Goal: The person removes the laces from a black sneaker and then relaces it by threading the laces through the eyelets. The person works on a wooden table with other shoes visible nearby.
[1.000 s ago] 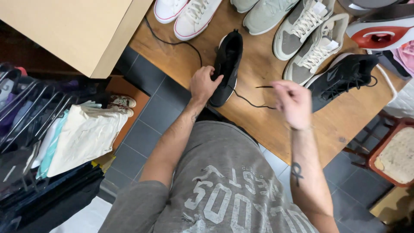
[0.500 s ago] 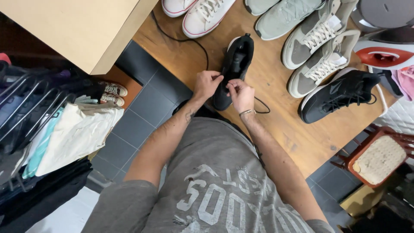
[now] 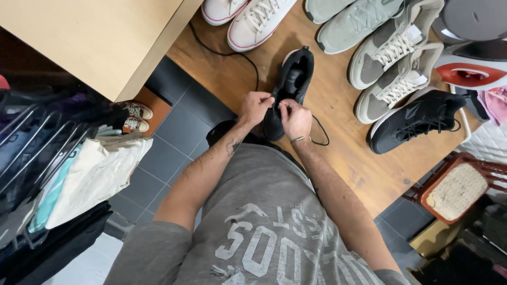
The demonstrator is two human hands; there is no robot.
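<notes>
Black sneaker [image 3: 291, 87] flat on wooden table [image 3: 338, 158], toe toward near edge, heel far, roughly centre of tabletop. Matte black upper, dark lining, white sliver of sole at far left of heel; tongue area open, eyelets partly hidden under fingers. Black shoelace [image 3: 318, 132] trailing off right side in a loose loop onto the wood. Left hand [image 3: 255, 107] closed in a pinch at left side of the lacing; right hand [image 3: 296, 119] likewise pinched shut on the lace end at right side, both hands touching over the toe end. Judged step: threading lace through low eyelets. To do well: keep lace flat and untwisted, pull both ends even, hold shoe steady against table, avoid snagging trailing loop. Matching black sneaker [image 3: 417, 120], already laced, well to the right. Beyond it, pair of grey-and-cream high-tops [image 3: 393, 68]; grey trainer [image 3: 354, 24] and white lace-up sneakers [image 3: 253, 18] along far edge. Black cable [image 3: 232, 53] running across far left of table. Red-and-white iron [image 3: 470, 71] at far right. Clothes rack [image 3: 47, 169] at left over grey floor tiles.
</notes>
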